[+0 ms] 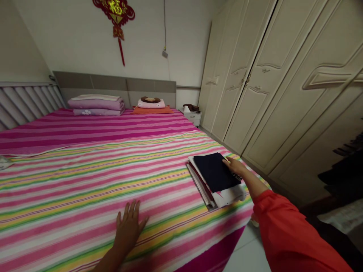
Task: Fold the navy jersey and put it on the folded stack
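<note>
A stack of folded clothes (229, 196) lies on the striped bed sheet (159, 181), near the bed's right edge. On top of it is a dark navy folded garment (215, 172), with white, grey and dark red layers below. My right hand (235, 166), in a red sleeve, is closed at the right edge of the navy garment, fingertips on the cloth; part of the grip is hidden. To the left, my left hand (128, 224) is spread palm down, low over the sheet or touching it; I cannot tell which. Nothing is in it.
Folded purple bedding (98, 105) and a pillow with an orange cloth (153, 109) lie by the grey headboard (150, 86). Cream wardrobes (255, 83) line the right side. A white nightstand (193, 118) stands in the corner. Dark clothes (344, 173) are at far right.
</note>
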Demonstrator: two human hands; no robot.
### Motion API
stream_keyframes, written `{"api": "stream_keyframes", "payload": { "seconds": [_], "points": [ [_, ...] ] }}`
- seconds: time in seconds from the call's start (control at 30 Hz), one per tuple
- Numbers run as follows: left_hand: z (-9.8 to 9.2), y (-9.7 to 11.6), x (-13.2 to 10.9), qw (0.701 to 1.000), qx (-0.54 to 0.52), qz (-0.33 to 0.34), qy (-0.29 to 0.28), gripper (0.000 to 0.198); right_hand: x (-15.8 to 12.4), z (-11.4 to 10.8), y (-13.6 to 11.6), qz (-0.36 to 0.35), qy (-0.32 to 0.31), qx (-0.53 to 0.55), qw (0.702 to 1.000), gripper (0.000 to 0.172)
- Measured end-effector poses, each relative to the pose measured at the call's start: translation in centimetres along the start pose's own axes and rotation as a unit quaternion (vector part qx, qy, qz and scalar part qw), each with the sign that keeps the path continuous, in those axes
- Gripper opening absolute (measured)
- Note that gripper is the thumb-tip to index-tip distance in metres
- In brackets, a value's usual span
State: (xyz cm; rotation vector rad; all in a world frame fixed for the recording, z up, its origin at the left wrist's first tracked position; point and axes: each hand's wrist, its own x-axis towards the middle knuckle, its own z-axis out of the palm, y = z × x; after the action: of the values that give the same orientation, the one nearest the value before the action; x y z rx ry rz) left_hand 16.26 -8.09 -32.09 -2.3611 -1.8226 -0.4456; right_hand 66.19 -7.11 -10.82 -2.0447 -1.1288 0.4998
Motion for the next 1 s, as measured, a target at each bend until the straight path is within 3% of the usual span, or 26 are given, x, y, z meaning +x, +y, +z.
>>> {"api": "stream_keyframes", "payload": {
  "seconds": [0.1,0.17,0.23,0.33,0.47,0.57,0.63,0.7,0.8,0.9,1.0],
  "points": [
    [0.1,0.0,-0.1,1.000,0.002,0.007,0.013,0.067,0.1,2.1,-1.9,-0.030,0.078,-0.091,0.992,0.059],
    [0.1,0.0,-0.1,1.000,0.007,0.011,0.016,0.067,-0.4,4.4,-2.6,-0.043,0.095,-0.202,0.974,0.060],
    [0.1,0.0,-0.1,1.000,0.011,0.014,0.014,0.067,-1.0,6.8,-2.7,-0.037,0.051,-0.312,0.948,0.061],
    [0.1,-0.1,-0.1,1.000,0.009,0.014,0.012,0.066,-1.6,9.3,-2.0,-0.023,-0.032,-0.375,0.926,0.061],
    [0.5,-0.2,0.0,1.000,0.002,0.013,0.019,0.065,-1.4,9.1,-1.8,-0.019,-0.061,-0.364,0.929,0.062],
    [0.6,-0.1,0.1,0.999,0.009,0.014,0.028,0.065,-2.9,8.9,-3.0,-0.029,-0.051,-0.357,0.932,0.065],
    [0.6,0.0,0.2,0.999,0.013,0.011,0.029,0.064,-5.6,10.5,-3.9,-0.090,-0.002,-0.342,0.935,0.064],
    [0.6,0.0,0.3,1.000,0.013,0.008,0.027,0.064,-9.7,13.8,-4.3,-0.205,0.052,-0.303,0.929,0.057],
    [0.7,-0.1,0.3,1.000,0.005,0.006,0.025,0.064,-17.1,20.7,-3.2,-0.326,-0.005,-0.210,0.922,0.051],
    [1.0,-0.2,0.4,0.999,-0.004,0.006,0.031,0.064,-23.6,27.2,-1.1,-0.338,-0.066,-0.151,0.927,0.054],
    [1.2,-0.2,0.6,0.999,-0.010,0.003,0.037,0.065,-27.4,30.7,0.5,-0.326,-0.099,-0.132,0.931,0.062]
  ]
}}
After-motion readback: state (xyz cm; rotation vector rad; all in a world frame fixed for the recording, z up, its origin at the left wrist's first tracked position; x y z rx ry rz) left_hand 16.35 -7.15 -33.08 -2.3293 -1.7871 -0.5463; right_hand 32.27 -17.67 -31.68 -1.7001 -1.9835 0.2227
